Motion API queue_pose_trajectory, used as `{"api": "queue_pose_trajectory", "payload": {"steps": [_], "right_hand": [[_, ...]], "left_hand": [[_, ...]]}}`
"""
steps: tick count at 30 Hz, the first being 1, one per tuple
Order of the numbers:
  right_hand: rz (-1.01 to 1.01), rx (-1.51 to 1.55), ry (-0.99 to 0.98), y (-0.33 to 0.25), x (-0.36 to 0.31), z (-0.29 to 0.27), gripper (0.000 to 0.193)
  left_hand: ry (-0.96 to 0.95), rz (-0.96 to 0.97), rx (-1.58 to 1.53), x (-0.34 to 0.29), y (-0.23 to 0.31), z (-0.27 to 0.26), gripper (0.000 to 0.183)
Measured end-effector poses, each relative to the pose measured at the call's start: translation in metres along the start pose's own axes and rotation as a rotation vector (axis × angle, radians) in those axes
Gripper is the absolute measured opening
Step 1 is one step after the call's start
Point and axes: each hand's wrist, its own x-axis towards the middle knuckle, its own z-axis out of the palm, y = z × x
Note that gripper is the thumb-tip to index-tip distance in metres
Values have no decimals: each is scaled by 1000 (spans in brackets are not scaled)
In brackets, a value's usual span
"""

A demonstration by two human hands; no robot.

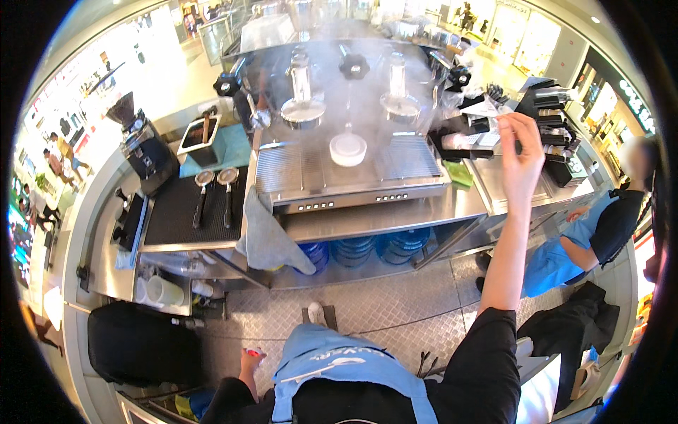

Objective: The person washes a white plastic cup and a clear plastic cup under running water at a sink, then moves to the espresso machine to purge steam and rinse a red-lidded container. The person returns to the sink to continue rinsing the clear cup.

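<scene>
My right arm reaches up past the right end of a steel espresso machine (pixel 353 185). My right hand (pixel 522 145) is closed in a pinch beside a white, pointed piece (pixel 482 108); whether that piece is in my fingertips I cannot tell. Low on the left, my left hand (pixel 247 367) is closed around a small red-and-white object (pixel 255 352) whose kind is unclear. A white round bowl (pixel 348 150) sits in the middle of the machine's drip tray, with steam drifting above it.
Two portafilters (pixel 203 198) lie on a black mat left of the machine, near a coffee grinder (pixel 145 155) and a knock box (pixel 200 141). A grey cloth (pixel 268 237) hangs off the counter edge. Another person in a blue apron (pixel 554 265) stands at the right.
</scene>
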Motion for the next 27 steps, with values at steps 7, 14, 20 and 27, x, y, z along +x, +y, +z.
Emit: {"api": "queue_pose_trajectory", "payload": {"steps": [7, 14, 20, 27], "right_hand": [[17, 43, -31, -19, 24, 61, 11], [-230, -159, -102, -20, 60, 139, 25], [-235, -680, -510, -17, 38, 235, 70], [-368, -871, -310, -10, 33, 251, 59]], "left_hand": [[10, 118, -65, 25, -12, 5, 83], [-114, -155, -195, 77, -18, 6, 84], [-123, -155, -226, 122, 4, -5, 86], [-125, -114, -211, 168, 33, -31, 90]]}}
